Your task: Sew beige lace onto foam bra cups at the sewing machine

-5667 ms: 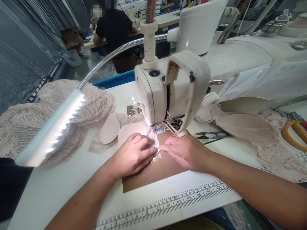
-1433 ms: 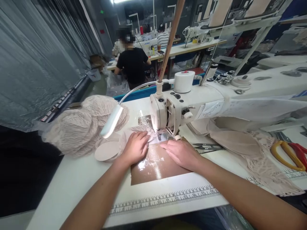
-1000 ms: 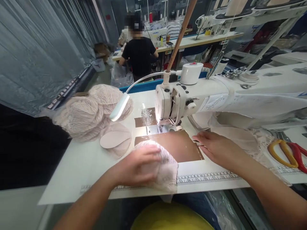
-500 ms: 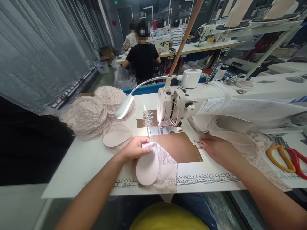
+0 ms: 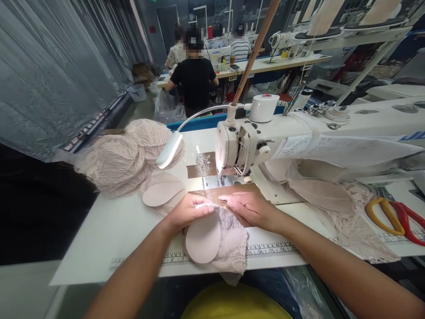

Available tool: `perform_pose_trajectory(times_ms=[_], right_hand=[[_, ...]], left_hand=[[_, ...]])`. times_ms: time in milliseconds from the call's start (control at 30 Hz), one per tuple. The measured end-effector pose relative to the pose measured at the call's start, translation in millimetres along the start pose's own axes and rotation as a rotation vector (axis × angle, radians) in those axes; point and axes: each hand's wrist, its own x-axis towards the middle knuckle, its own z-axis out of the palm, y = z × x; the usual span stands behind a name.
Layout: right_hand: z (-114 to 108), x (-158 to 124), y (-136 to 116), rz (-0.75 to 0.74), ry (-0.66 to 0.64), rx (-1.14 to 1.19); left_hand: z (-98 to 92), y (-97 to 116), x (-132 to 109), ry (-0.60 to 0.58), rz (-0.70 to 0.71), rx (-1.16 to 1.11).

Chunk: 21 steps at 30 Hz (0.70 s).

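Observation:
My left hand (image 5: pixel 189 211) is closed, pinching the gathered top edge of a pale pink lace bra cup piece (image 5: pixel 203 239). Its smooth oval pad and lace hang toward me over the table's front edge. Closed around a small, thin metal tool (image 5: pixel 223 201), my right hand (image 5: pixel 254 209) meets the lace beside my left fingertips; the tool's exact kind is hard to make out. Just behind both hands is the needle area of a white sewing machine (image 5: pixel 229 146). A brown patch (image 5: pixel 244 190) on the tabletop lies partly under my right hand.
Lace pieces (image 5: pixel 113 164) are heaped at the left, with a loose oval cup (image 5: pixel 162 193) near my left wrist. More cups (image 5: pixel 322 195) lie at the right, beside red and yellow-handled scissors (image 5: pixel 387 217). A lamp (image 5: pixel 169 149) arches over the table. Ahead, a person in black (image 5: pixel 194 79) sits.
My right hand has moved left from beside the right-hand cups, bringing the small metal tool to the lace at my left fingertips. My left hand keeps hold of the bra cup piece.

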Motion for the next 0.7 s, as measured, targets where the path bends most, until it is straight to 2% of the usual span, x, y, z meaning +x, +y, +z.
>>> perform_pose_trajectory(times_ms=[133,333,433,567,700], right_hand=[[6,12,-1,-0.024,-0.028,0.102],[14,15,-8,0.091,-0.036,0.166],[16,15,-10,0.076,-0.033,0.192],[19,16,-7,0.067,-0.012,0.247],[23,17,-1,0.127,0.063,0.331]], left_hand=[[-2.1,-2,1,-0.027,0.023,-0.004],[-3.9,-5,6,-0.077,0.040,-0.021],[-4.7,-7,6,-0.084,0.015,-0.015],[-4.1,-8,5,-0.077,-0.025,-0.005],[0.6,-5,5,-0.077,0.007,0.023]])
